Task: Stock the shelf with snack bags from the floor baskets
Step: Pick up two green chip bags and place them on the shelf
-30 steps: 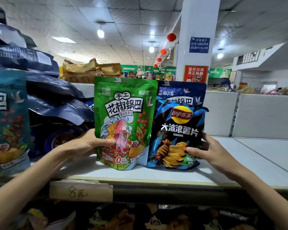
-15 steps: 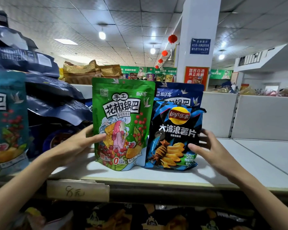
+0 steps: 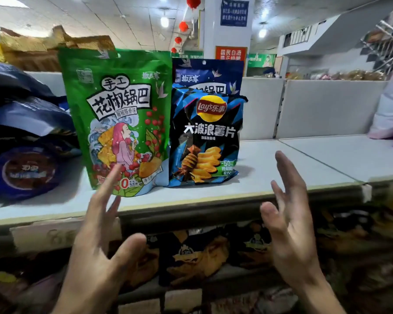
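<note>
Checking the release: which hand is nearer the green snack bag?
Left. The left hand is open just in front of the green snack bag, fingertips overlapping its lower edge. The right hand is open farther right, below the Lay's chip bag.

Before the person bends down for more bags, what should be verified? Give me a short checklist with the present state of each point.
1. Green snack bag stands upright on the shelf: ok.
2. Lay's chip bag upright beside it: ok.
3. Left hand open and empty: ok.
4. Right hand open and empty: ok.
5. Free shelf space to the right: ok.
6. Floor baskets with stock: cannot tell, out of view.
</note>
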`<act>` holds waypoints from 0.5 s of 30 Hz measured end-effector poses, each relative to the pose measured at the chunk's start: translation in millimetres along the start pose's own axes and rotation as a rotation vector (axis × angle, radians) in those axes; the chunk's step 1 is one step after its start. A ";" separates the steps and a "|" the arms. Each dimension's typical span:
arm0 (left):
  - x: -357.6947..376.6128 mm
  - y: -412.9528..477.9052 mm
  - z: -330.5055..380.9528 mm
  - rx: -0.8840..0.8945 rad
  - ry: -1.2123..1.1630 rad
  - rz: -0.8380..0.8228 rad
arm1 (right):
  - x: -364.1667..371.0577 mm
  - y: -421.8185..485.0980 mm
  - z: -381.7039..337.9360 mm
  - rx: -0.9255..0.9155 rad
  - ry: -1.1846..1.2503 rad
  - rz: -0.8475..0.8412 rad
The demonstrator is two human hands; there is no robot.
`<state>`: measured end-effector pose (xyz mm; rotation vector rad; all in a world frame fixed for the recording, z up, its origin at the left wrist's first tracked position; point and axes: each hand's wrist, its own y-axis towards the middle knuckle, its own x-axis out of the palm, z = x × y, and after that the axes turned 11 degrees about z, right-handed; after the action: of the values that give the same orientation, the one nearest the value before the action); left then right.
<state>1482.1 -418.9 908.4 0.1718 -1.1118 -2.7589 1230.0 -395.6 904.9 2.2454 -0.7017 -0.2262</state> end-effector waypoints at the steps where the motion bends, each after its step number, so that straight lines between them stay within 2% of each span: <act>1: 16.3 -7.3 1.6 0.003 -0.062 -0.062 | -10.5 -10.0 0.6 0.025 0.001 0.015; 5: 86.2 -37.5 10.4 -0.108 -0.300 -0.228 | -62.6 -43.3 1.4 0.122 -0.074 0.115; 8: 153.7 -76.9 27.4 -0.170 -0.395 -0.411 | -130.5 -67.3 -2.0 0.219 -0.149 0.233; 15: 314.5 -187.1 104.2 -0.239 -0.491 -0.738 | -334.5 -122.7 -20.1 0.326 -0.266 0.553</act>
<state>1136.5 -275.9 838.4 -0.1794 -0.9193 -3.7144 1009.6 -130.4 813.5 2.2342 -1.5622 -0.1432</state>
